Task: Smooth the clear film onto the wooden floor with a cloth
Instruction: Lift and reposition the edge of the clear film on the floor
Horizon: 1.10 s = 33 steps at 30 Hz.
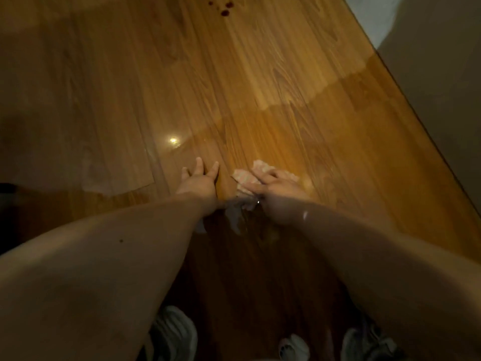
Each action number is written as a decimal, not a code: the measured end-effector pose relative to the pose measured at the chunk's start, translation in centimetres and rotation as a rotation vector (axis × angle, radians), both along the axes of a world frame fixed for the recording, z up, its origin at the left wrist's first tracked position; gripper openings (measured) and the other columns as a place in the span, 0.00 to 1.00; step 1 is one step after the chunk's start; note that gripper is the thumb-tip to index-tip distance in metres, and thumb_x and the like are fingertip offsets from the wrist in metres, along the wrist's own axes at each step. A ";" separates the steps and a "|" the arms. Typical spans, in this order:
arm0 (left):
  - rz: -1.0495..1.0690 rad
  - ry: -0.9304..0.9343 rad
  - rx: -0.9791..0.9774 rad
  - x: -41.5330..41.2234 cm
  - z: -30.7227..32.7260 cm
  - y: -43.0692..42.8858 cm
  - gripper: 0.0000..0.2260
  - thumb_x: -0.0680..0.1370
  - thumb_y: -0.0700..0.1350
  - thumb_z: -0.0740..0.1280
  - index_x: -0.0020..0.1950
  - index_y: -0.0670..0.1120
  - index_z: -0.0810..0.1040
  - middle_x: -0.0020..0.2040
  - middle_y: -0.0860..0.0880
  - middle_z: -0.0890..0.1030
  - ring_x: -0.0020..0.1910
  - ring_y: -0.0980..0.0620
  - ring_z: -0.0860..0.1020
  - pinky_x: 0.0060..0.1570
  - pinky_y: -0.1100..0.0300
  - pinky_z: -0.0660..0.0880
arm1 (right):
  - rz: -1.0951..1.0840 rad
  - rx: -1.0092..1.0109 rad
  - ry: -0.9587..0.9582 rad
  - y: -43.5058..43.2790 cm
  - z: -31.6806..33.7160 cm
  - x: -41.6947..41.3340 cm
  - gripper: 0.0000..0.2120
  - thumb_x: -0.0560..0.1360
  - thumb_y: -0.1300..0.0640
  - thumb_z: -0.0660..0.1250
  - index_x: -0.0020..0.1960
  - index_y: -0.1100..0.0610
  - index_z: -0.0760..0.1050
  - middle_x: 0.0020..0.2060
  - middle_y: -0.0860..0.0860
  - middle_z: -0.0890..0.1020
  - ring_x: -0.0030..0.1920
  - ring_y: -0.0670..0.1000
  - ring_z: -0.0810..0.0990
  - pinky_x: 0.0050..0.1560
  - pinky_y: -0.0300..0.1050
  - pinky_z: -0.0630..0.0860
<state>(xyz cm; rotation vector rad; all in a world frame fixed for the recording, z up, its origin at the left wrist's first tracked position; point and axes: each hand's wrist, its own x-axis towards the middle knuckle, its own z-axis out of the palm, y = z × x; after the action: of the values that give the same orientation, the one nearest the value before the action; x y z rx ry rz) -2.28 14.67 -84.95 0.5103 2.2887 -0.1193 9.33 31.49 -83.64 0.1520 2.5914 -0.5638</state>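
Observation:
A glossy clear film (112,142) lies over the wooden floor (260,74); its near corner shows at lower left and a wavy boundary crosses the boards at right. My left hand (199,182) rests flat on the floor with fingers spread, holding nothing. Just to its right, my right hand (278,188) presses a crumpled pale striped cloth (247,178) down on the floor. Part of the cloth pokes out past the fingers and some trails back between my wrists.
A pale wall base (429,113) runs diagonally along the right side of the floor. Dark red spots (225,10) mark the boards at the far top. A light glare (173,140) reflects ahead of my left hand. Grey shoes (174,332) show at the bottom.

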 end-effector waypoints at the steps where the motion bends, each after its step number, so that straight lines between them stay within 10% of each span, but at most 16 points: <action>1: -0.015 -0.004 -0.016 -0.1 0.1 0.0 0.51 0.67 0.62 0.74 0.77 0.60 0.40 0.78 0.49 0.36 0.76 0.35 0.44 0.73 0.46 0.55 | -0.012 0.044 -0.020 1.2 -0.1 0.2 0.25 0.79 0.46 0.55 0.75 0.39 0.54 0.78 0.46 0.50 0.74 0.56 0.54 0.72 0.56 0.56; 7: -0.185 -0.026 -0.078 -0.9 1.2 -0.2 0.52 0.69 0.60 0.74 0.77 0.58 0.38 0.78 0.44 0.37 0.75 0.32 0.47 0.72 0.45 0.56 | -0.619 0.242 -0.352 7.4 1.2 4.1 0.29 0.79 0.50 0.57 0.78 0.48 0.50 0.77 0.58 0.50 0.75 0.61 0.54 0.71 0.54 0.57; 11: -0.276 -0.065 -0.112 -0.6 1.2 -0.8 0.52 0.68 0.60 0.74 0.78 0.58 0.39 0.78 0.44 0.36 0.75 0.33 0.48 0.73 0.43 0.56 | -0.477 0.129 -0.331 -0.7 1.8 2.2 0.30 0.75 0.56 0.66 0.75 0.50 0.61 0.72 0.57 0.65 0.70 0.58 0.66 0.68 0.48 0.66; 15: -0.342 -0.008 -0.076 -1.0 1.7 -1.6 0.51 0.68 0.60 0.74 0.78 0.57 0.42 0.78 0.43 0.38 0.76 0.37 0.51 0.73 0.47 0.59 | -0.170 0.083 -0.184 -5.6 0.8 1.3 0.26 0.79 0.52 0.59 0.75 0.41 0.57 0.78 0.47 0.49 0.75 0.62 0.50 0.74 0.54 0.53; 18: -0.326 0.086 -0.026 -1.9 1.8 -1.8 0.47 0.70 0.59 0.72 0.78 0.58 0.44 0.78 0.42 0.39 0.77 0.38 0.50 0.73 0.48 0.57 | -0.151 0.209 -0.020 -4.3 -1.0 1.5 0.24 0.79 0.53 0.57 0.75 0.45 0.60 0.76 0.45 0.56 0.74 0.58 0.54 0.69 0.53 0.59; 24: -0.202 0.130 0.087 -4.9 1.2 1.3 0.47 0.69 0.64 0.72 0.78 0.60 0.45 0.78 0.46 0.38 0.77 0.39 0.44 0.74 0.47 0.51 | -0.716 0.223 -0.093 5.8 -0.6 1.7 0.36 0.76 0.60 0.61 0.78 0.53 0.46 0.77 0.55 0.45 0.75 0.59 0.51 0.71 0.55 0.60; 26: -0.195 0.101 0.093 -5.4 1.7 2.4 0.48 0.68 0.64 0.72 0.78 0.59 0.45 0.79 0.45 0.38 0.77 0.39 0.44 0.75 0.47 0.51 | -0.781 0.204 -0.183 5.8 -0.1 0.9 0.30 0.79 0.60 0.58 0.77 0.56 0.51 0.76 0.59 0.57 0.74 0.59 0.58 0.69 0.53 0.62; 28: -0.201 0.093 0.086 -5.9 1.6 3.6 0.50 0.67 0.64 0.73 0.78 0.58 0.45 0.79 0.45 0.40 0.77 0.39 0.46 0.75 0.46 0.53 | -0.612 0.174 -0.266 3.5 -0.1 0.7 0.22 0.81 0.59 0.55 0.74 0.57 0.61 0.70 0.59 0.69 0.68 0.59 0.68 0.65 0.51 0.66; 33: -0.128 0.021 0.000 -7.1 1.9 5.4 0.51 0.64 0.63 0.74 0.78 0.58 0.46 0.78 0.44 0.46 0.75 0.39 0.55 0.71 0.47 0.62 | -0.145 -0.009 -0.068 0.5 0.7 -1.3 0.25 0.79 0.53 0.57 0.76 0.48 0.59 0.77 0.51 0.53 0.74 0.60 0.57 0.72 0.52 0.56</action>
<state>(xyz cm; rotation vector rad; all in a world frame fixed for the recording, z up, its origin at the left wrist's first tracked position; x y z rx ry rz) -9.40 20.04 -83.09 0.6590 2.2758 -0.1882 8.08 31.98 -82.97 0.3519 2.5251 -0.6100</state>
